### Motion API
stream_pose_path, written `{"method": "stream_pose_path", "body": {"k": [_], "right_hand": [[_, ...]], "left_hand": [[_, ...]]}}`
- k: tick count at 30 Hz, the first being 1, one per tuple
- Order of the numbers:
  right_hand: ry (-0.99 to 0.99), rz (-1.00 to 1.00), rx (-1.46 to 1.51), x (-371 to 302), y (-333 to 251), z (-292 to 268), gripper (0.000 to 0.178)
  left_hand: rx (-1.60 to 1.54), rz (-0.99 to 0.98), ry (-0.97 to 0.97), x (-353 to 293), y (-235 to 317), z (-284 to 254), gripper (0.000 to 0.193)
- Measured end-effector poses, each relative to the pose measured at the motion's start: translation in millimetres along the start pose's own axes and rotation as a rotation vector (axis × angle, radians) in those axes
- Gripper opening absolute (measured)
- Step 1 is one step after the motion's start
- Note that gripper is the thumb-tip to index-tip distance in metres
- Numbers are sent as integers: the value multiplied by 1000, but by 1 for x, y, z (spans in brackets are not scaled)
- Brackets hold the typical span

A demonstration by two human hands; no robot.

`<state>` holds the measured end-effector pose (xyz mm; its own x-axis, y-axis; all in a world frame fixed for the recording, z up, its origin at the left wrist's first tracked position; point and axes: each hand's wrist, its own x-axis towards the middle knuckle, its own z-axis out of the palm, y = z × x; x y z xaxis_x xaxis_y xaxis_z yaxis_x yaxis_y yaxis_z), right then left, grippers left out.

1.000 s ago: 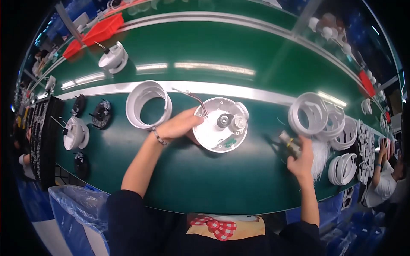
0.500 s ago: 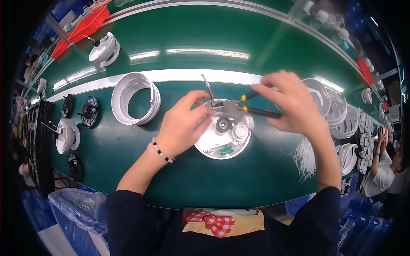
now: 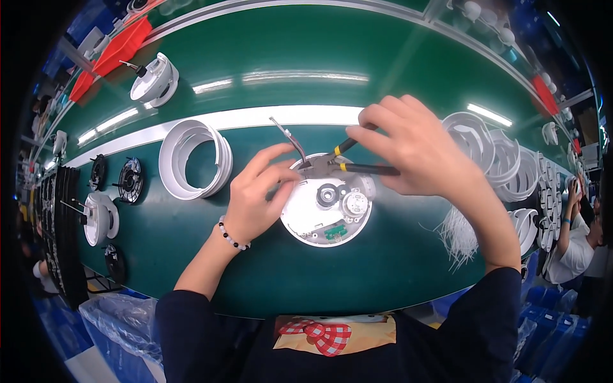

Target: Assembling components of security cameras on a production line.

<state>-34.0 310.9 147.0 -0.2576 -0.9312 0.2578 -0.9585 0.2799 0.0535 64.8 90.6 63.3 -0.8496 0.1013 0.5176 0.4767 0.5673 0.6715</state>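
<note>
Green bench (image 3: 268,281); white ring (image 3: 171,156) left of left hand (image 3: 257,196), white strands (image 3: 458,236) below right hand (image 3: 415,150). Right grips pliers (image 3: 342,167), hiding part of housing (image 3: 301,214); left's grip unclear.

A round white housing (image 3: 313,214) lies on the green tabletop (image 3: 268,274), its open side facing up, showing a dark ring (image 3: 328,195) near the middle, a pale round part (image 3: 355,204) to the right of it and a small green board (image 3: 336,233) near the front edge. Thin wires (image 3: 295,143) rise from its back left, leaning left, beside the fingers of the left hand (image 3: 258,191). Pliers (image 3: 343,168) with black handles and yellow bands, handles spread in the right hand (image 3: 412,143), point leftward over the rear rim, tips close to the wires' base
</note>
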Motion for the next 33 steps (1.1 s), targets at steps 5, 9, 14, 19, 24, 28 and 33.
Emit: {"method": "stream_pose_path", "body": {"k": [5, 9, 14, 19, 24, 28, 33], "right_hand": [[-6, -9, 8, 1, -6, 1, 49], [-86, 2, -9, 2, -10, 8, 49], [17, 140, -11, -30, -1, -21, 50], [530, 568, 111, -125, -28, -33, 53], [1148, 717, 573, -133, -94, 1, 56], [1366, 824, 582, -164, -139, 15, 58], [1354, 842, 760, -161, -167, 27, 59]], "left_hand": [[15, 47, 8, -3, 0, 2, 12], [22, 41, 0, -6, -4, -2, 12], [17, 80, 94, 5, 11, -14, 14], [5, 325, 261, -3, 45, -11, 8], [30, 492, -257, 18, 120, 11, 29], [166, 330, -470, 25, 158, 56, 49], [386, 141, -151, 4, 98, 2, 55]]}}
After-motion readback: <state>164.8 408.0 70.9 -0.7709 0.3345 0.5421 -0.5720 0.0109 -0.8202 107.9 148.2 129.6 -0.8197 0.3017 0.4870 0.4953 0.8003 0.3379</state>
